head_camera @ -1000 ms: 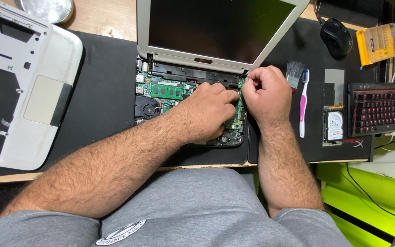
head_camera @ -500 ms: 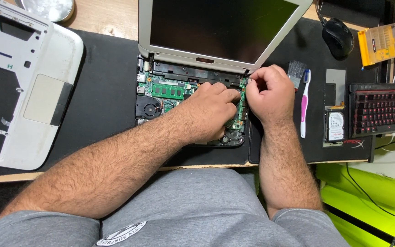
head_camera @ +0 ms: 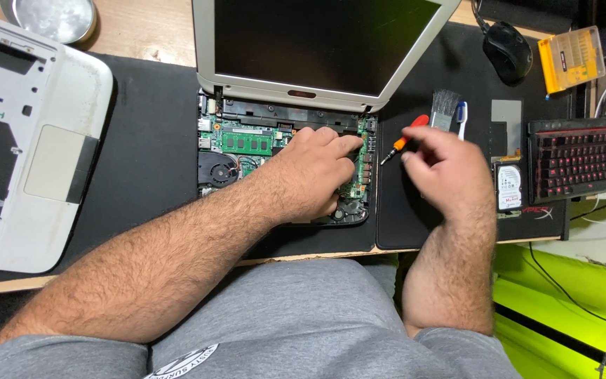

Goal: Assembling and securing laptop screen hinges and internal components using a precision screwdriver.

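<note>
Black mat [head_camera: 149,140]: left hand [head_camera: 313,172] flat on laptop base [head_camera: 247,144]; right hand [head_camera: 450,172] fingers pinch screwdriver [head_camera: 401,142].

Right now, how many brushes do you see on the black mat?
2. A grey-bristled flat brush lies beyond the right hand, and a white-and-blue toothbrush lies just right of it. The hand may hide others.

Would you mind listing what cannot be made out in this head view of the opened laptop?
- Lower right of the circuit board: covered by the left hand.
- Screwdriver: its tip is too small to tell the type, and its handle end is hidden in the right hand, which is motion-blurred.
- Laptop screen: top cut off by the frame edge.
- Removed palmrest cover: left side cut off by the frame edge.
</note>
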